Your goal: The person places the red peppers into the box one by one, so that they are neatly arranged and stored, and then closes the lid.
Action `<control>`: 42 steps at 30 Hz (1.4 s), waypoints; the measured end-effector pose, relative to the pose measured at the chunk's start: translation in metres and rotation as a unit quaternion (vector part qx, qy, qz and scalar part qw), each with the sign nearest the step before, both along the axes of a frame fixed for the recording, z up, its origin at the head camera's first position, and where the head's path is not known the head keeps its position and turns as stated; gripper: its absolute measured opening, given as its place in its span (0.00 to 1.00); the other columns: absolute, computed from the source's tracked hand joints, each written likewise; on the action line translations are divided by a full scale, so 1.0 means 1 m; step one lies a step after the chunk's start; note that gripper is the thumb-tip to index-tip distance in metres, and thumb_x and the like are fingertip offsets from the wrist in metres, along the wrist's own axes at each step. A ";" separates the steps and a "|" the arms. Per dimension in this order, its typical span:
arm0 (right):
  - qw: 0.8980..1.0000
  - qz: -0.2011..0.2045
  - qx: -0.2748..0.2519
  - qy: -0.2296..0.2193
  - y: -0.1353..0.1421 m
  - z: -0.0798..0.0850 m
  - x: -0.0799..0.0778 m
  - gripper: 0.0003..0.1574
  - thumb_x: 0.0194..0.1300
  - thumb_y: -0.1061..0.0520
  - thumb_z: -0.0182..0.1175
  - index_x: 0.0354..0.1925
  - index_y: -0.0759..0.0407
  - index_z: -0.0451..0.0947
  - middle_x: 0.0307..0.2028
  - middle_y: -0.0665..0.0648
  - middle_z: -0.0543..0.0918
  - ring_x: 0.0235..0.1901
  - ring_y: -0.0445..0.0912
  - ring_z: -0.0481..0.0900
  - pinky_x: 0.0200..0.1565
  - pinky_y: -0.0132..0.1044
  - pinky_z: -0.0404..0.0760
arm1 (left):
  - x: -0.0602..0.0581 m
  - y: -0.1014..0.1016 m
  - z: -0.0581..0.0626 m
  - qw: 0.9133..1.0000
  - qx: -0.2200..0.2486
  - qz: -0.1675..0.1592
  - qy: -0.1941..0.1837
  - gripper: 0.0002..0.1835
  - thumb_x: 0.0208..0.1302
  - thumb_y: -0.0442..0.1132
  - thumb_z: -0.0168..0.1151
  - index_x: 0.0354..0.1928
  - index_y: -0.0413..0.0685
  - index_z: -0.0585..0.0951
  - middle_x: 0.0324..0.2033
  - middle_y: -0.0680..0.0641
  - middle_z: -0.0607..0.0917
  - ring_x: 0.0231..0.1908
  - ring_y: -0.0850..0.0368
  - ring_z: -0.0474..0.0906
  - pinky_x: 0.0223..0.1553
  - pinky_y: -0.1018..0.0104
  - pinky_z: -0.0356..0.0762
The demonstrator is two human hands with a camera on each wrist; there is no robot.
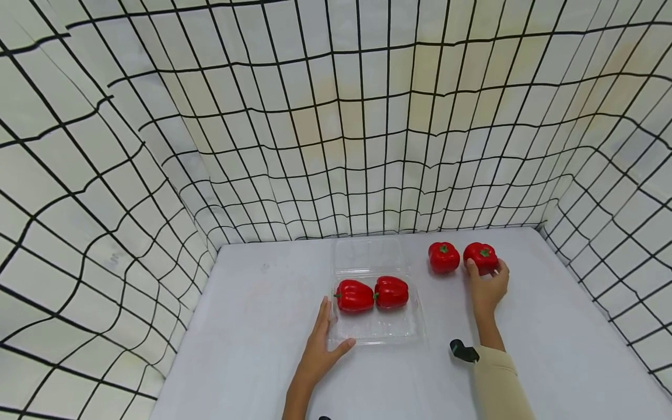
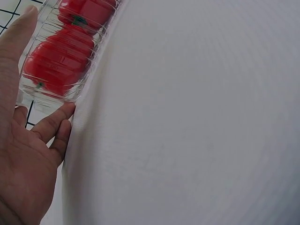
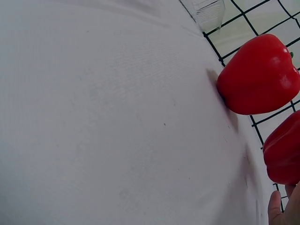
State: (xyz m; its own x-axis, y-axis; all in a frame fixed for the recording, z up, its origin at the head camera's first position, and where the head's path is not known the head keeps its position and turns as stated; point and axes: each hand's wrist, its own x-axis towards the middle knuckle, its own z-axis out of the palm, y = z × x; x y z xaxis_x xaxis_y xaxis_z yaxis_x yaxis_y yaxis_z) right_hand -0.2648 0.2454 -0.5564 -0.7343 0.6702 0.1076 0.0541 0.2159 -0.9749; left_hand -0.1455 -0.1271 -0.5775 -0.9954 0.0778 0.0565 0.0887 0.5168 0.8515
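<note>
A clear plastic clamshell container [image 1: 376, 331] lies with its lid [image 1: 367, 255] folded back. Two red bell peppers lie on their sides in its far half, a left one [image 1: 354, 296] and a right one [image 1: 391, 291]. My left hand [image 1: 318, 353] rests at the container's left near corner, thumb and fingers spread, fingertips right at its wall in the left wrist view. To the right, my right hand [image 1: 487, 286] grips a red bell pepper [image 1: 479, 255] between thumb and fingers, its green stem facing up. Beside that one stands another red bell pepper [image 1: 443, 258].
A white-covered table [image 1: 252, 326] carries everything. Black netting [image 1: 367, 140] over white walls rises at the back and both sides. A black wrist device [image 1: 464, 351] sits at the right sleeve.
</note>
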 end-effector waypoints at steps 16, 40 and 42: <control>0.998 -0.041 -0.023 0.044 0.001 0.005 0.007 0.49 0.61 0.43 0.67 0.71 0.52 0.54 0.70 0.54 0.61 0.71 0.46 0.57 0.68 0.50 0.70 | -0.001 -0.002 0.004 1.000 0.007 -0.005 0.009 0.54 0.56 0.57 0.69 0.78 0.63 0.47 0.78 0.55 0.46 0.72 0.45 0.61 0.67 0.47 0.65; 0.989 -0.013 -0.079 0.124 -0.004 0.021 0.023 0.45 0.64 0.45 0.65 0.70 0.41 0.51 0.70 0.49 0.60 0.69 0.42 0.57 0.67 0.41 0.73 | 0.001 0.001 0.005 1.000 0.007 0.003 -0.008 0.55 0.55 0.58 0.69 0.78 0.61 0.47 0.78 0.55 0.46 0.73 0.47 0.59 0.68 0.49 0.64; 0.988 -0.002 -0.071 0.134 -0.005 0.023 0.023 0.45 0.66 0.44 0.62 0.72 0.41 0.50 0.70 0.49 0.60 0.69 0.42 0.57 0.66 0.39 0.74 | 0.001 0.001 0.005 1.000 0.006 0.004 -0.009 0.55 0.55 0.59 0.69 0.78 0.61 0.47 0.78 0.55 0.46 0.73 0.46 0.59 0.68 0.49 0.64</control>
State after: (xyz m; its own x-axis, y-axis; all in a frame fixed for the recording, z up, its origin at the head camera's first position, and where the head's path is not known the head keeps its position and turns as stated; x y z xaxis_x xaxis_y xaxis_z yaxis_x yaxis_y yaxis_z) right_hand -0.2415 0.2406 -0.5332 -0.6897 0.6950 0.2031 -0.2095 0.0770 -0.9748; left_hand -0.1442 -0.1262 -0.5724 -0.9968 0.0694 0.0396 0.0695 0.5075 0.8588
